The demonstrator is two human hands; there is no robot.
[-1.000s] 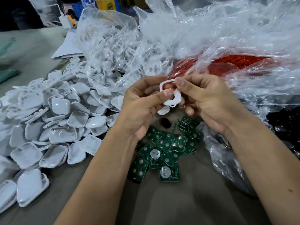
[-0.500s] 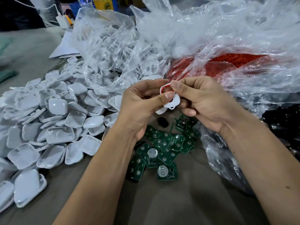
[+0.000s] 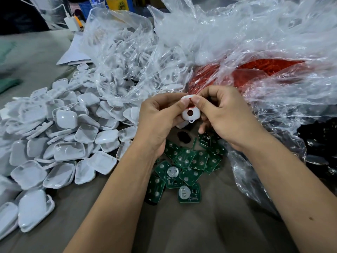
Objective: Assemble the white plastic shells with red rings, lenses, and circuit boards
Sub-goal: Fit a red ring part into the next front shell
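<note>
Head view: left hand (image 3: 160, 115) and right hand (image 3: 224, 114) both pinch a white shell (image 3: 190, 114) with its red ring (image 3: 191, 106) at centre, green circuit boards (image 3: 186, 165) at 6 o'clock, bare table (image 3: 209, 225) beyond; no writing legible.

A white charger block (image 3: 71, 24) with a white cable sits at eleven o'clock, far back on the grey table (image 3: 200, 230). Just beside it lies an orange stick-shaped thing (image 3: 78, 21). A yellow cup (image 3: 117, 3) stands at twelve o'clock. White paper (image 3: 73, 53) lies flat near the charger. A green cloth (image 3: 9, 84) lies at nine o'clock.
</note>
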